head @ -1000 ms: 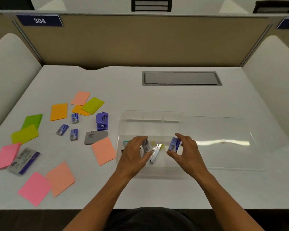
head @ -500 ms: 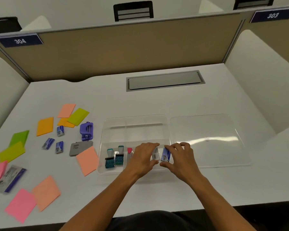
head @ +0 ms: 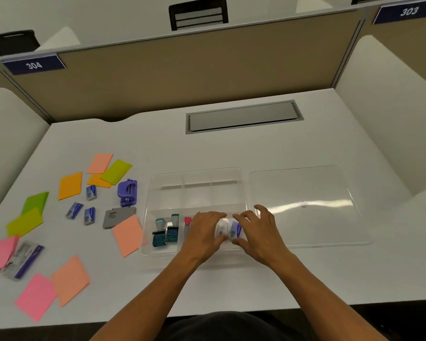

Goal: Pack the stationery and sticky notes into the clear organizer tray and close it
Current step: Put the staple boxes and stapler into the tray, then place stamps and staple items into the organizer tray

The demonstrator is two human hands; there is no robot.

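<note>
The clear organizer tray sits open at the table's middle, and its clear lid lies flat to its right. In the front compartment, my left hand pinches a small grey-white staple box. Right beside it, my right hand pinches a small blue staple box. The two boxes stand side by side and touch. Two teal stamps and a pink-tipped item lie in the same compartment to the left. The back compartments hold nothing.
Left of the tray lie several sticky notes in orange, pink, yellow and green. Among them are three small blue staple boxes, a purple hole punch, a grey flat case and a plastic packet. A grey cable hatch sits behind.
Both hands came together and lowered their boxes into the tray's front compartment, side by side. The view swung, so everything sits further left in the picture.
</note>
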